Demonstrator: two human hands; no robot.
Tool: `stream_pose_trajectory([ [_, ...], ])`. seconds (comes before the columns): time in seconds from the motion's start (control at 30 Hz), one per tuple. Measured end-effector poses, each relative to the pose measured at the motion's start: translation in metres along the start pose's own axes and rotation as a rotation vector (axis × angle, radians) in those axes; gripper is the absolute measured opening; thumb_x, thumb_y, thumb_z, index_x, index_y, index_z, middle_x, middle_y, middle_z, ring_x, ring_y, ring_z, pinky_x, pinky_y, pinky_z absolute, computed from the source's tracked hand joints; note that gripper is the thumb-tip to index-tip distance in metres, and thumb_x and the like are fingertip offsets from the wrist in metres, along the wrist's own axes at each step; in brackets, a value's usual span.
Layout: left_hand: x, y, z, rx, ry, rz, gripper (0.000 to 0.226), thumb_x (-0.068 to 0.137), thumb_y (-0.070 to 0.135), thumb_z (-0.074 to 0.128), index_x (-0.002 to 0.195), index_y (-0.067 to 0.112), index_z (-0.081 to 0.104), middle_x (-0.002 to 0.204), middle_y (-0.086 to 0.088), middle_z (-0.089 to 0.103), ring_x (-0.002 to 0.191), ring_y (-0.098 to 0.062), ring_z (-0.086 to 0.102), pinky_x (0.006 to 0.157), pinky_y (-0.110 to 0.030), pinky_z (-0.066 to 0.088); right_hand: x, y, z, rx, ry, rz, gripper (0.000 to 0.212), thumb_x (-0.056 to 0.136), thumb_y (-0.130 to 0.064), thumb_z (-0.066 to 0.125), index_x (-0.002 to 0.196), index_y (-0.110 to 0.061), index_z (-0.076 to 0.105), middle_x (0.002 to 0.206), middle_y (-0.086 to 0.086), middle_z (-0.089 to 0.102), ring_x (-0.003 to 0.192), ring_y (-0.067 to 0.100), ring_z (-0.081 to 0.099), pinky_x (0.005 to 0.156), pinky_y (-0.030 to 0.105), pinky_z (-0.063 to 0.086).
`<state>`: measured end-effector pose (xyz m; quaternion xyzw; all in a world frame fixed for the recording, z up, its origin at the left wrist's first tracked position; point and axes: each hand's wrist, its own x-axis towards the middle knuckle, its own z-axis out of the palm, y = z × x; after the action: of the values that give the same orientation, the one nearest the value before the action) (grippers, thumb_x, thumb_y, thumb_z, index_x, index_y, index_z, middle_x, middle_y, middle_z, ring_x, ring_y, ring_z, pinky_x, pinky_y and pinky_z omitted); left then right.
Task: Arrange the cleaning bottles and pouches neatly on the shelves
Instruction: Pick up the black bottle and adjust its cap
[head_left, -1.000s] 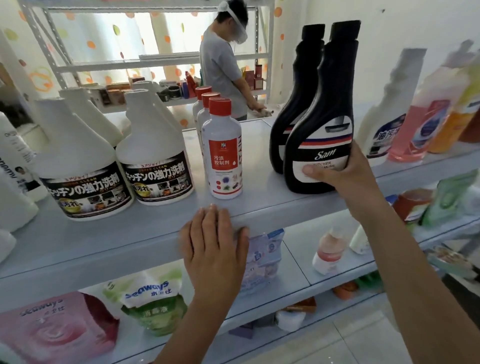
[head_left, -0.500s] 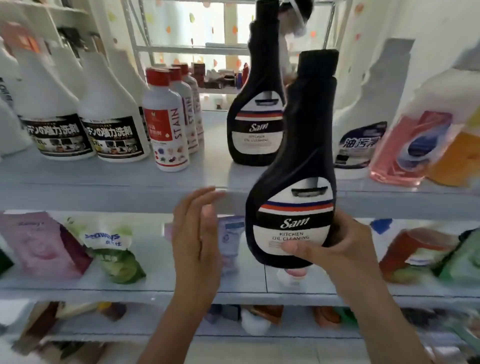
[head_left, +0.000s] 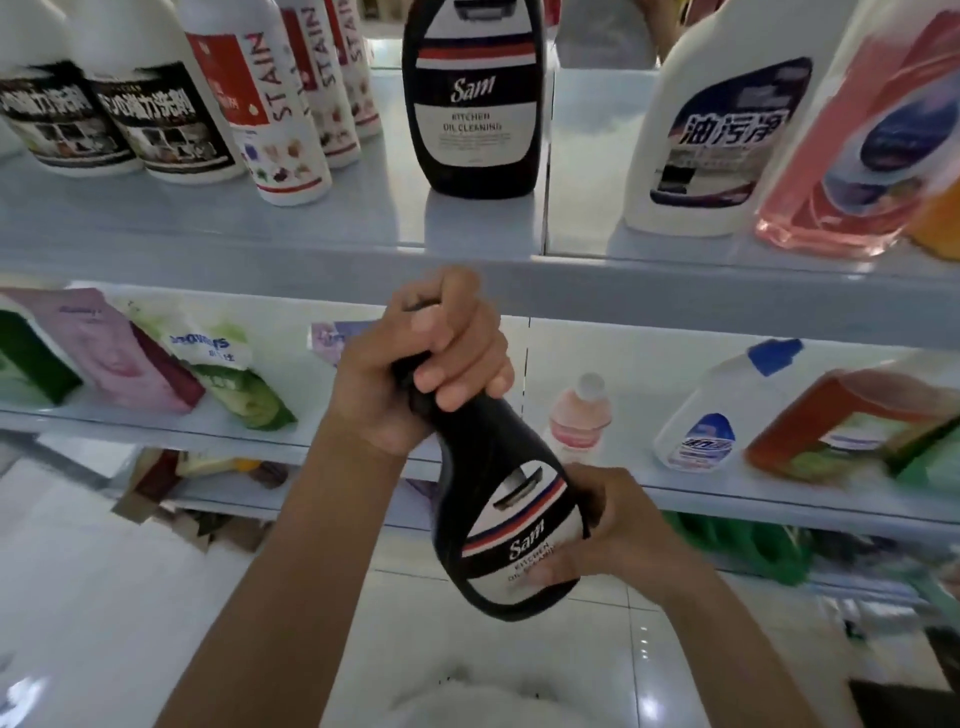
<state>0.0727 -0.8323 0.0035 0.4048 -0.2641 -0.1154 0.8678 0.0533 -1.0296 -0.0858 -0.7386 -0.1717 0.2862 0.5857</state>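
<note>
Black Sam bottle is off the shelves, held in the air in front of them over the white tiled floor. It is tilted, neck up and to the left, base down toward the camera, label facing up. The right hand grips the wide lower body, fingers wrapped behind it and the thumb pressed across the label. The left hand is clenched round the neck and cap, fingers curled tight together so the cap is almost hidden.

Beyond the hands, the lowest shelf holds blurred brown packets on the left and green packs on the right. On the middle shelf, a pink pouch and a green and white pouch lean to the left, and a purple pouch shows just behind the left hand. Right of the held bottle stand a small pink bottle and a white bottle with a blue cap, then an orange container lying on its side.

Farthest, on the top shelf, a second black Sam bottle stands upright. Left of it is a row of white stain-remover bottles, then two white jugs with black labels. To its right stand a white bottle with a blue label and a clear bottle of pink liquid.
</note>
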Motion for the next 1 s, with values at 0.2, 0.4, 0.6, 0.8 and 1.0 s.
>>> stream_pose_trajectory([
  [0.2, 0.016, 0.015, 0.018, 0.483, 0.471, 0.063, 0.032, 0.080, 0.006, 0.064, 0.056, 0.014, 0.045, 0.045, 0.002, 0.045, 0.040, -0.014, 0.043, 0.057, -0.027, 0.047, 0.007, -0.008, 0.018, -0.039, 0.205, -0.006, 0.058, 0.042, -0.024, 0.094, 0.094, -0.027, 0.067, 0.089, -0.008, 0.074, 0.085, 0.009, 0.070, 0.078, 0.035, 0.057],
  [0.4, 0.009, 0.026, 0.023, 0.540, 0.649, 0.217, 0.037, 0.084, 0.004, 0.064, 0.057, 0.013, 0.040, 0.042, 0.003, 0.043, 0.039, -0.014, 0.042, 0.053, -0.025, 0.045, 0.011, -0.023, 0.032, -0.167, 0.317, -0.133, 0.056, 0.054, -0.024, 0.092, 0.092, -0.033, 0.051, 0.084, -0.019, 0.066, 0.081, -0.002, 0.064, 0.069, 0.017, 0.054],
  [0.6, 0.001, 0.045, 0.026, 0.214, 0.148, 0.275, 0.023, 0.079, 0.005, 0.050, 0.059, 0.012, 0.044, 0.039, 0.006, 0.045, 0.033, -0.009, 0.043, 0.051, -0.025, 0.046, 0.021, -0.041, 0.006, 0.016, -0.458, -0.265, 0.083, 0.065, -0.049, 0.080, 0.134, -0.046, 0.033, 0.131, -0.004, 0.047, 0.118, 0.027, 0.050, 0.095, 0.041, 0.049],
  [0.8, 0.002, 0.041, 0.026, 0.210, 0.153, 0.240, 0.025, 0.083, 0.003, 0.048, 0.061, 0.012, 0.040, 0.041, 0.006, 0.046, 0.035, -0.009, 0.045, 0.051, -0.026, 0.046, 0.029, -0.031, 0.025, 0.086, -0.489, -0.270, 0.112, 0.066, -0.062, 0.075, 0.134, 0.007, 0.019, 0.125, 0.016, 0.044, 0.107, 0.028, 0.051, 0.090, 0.046, 0.044],
  [1.0, 0.000, 0.025, 0.033, 0.632, 0.543, 0.275, 0.033, 0.087, -0.002, 0.059, 0.060, 0.011, 0.045, 0.044, 0.003, 0.049, 0.042, -0.016, 0.047, 0.057, -0.031, 0.048, 0.015, -0.030, 0.029, -0.157, -0.045, -0.207, 0.104, 0.042, -0.046, 0.085, 0.130, -0.040, 0.030, 0.121, -0.022, 0.049, 0.116, 0.005, 0.051, 0.096, 0.035, 0.050],
])
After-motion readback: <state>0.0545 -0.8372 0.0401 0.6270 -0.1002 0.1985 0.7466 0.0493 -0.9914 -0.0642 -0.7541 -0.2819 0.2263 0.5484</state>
